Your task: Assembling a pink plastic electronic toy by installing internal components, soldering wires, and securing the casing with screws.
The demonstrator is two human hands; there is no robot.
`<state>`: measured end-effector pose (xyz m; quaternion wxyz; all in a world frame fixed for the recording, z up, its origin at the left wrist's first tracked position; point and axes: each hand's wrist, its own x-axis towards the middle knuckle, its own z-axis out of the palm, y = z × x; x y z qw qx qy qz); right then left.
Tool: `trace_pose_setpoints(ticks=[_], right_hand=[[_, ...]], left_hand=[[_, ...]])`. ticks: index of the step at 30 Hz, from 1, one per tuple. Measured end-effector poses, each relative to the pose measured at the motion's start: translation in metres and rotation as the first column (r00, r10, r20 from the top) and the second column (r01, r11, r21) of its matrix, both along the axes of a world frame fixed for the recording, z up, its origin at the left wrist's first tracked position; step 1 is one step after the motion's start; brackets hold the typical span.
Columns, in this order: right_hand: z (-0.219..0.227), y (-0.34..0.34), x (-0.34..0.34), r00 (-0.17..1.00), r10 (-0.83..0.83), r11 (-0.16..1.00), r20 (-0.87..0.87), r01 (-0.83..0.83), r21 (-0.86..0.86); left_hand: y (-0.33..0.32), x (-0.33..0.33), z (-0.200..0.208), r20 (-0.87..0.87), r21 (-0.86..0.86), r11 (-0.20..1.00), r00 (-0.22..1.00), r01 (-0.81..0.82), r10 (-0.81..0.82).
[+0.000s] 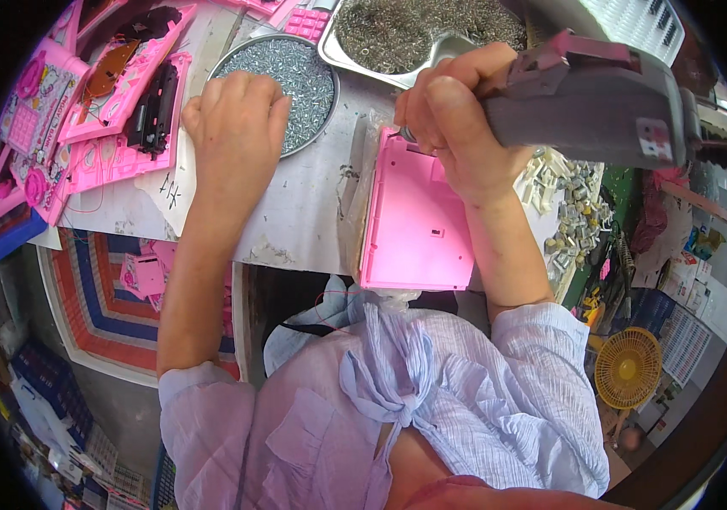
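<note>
Pink rectangular plastic panel at the worktop's near edge, screw-driving seemingly in hand.
Right hand wraps fingers round a dark-grey power screwdriver, likely needing square alignment at the panel's far-left corner; left hand curls fingers over small silvery screws, any pinch hidden.

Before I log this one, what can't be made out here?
Head view:
Left grip: curled over, so anything held is hidden.
Pink panel: upper right corner hidden by the right grip.
Metal tray: far side cut by the top edge.
Grey power tool: tail lost in dark rim.
</note>
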<state>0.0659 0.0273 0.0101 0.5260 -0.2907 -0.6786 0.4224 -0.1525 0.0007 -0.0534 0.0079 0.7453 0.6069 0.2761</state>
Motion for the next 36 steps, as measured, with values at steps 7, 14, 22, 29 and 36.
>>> trace_pose_setpoints(ticks=[7, 14, 22, 29, 36], right_hand=[[0.020, -0.019, 0.015, 0.959, 0.208, 0.972, -0.191, -0.224, -0.067], [0.007, -0.024, 0.012, 0.980, 0.178, 0.984, 0.085, -0.176, -0.037], [0.059, -0.051, 0.013, 0.891, 0.288, 0.917, -0.350, -0.362, -0.166], [0.065, -0.065, 0.012, 0.864, 0.338, 0.896, -0.372, -0.417, -0.153], [0.063, -0.076, 0.007, 0.893, 0.304, 0.897, -0.332, -0.385, -0.215]], left_hand=[[0.006, 0.005, -0.002, 0.152, 0.017, 0.999, 0.988, 0.037, -0.039], [-0.029, 0.025, 0.012, 0.463, 0.028, 0.957, 0.845, 0.289, -0.269], [-0.074, 0.043, 0.020, 0.459, 0.160, 0.888, 0.764, 0.431, -0.454], [-0.086, 0.044, 0.022, 0.504, 0.194, 0.900, 0.748, 0.390, -0.432], [-0.096, 0.039, 0.025, 0.483, 0.198, 0.879, 0.737, 0.434, -0.473]])
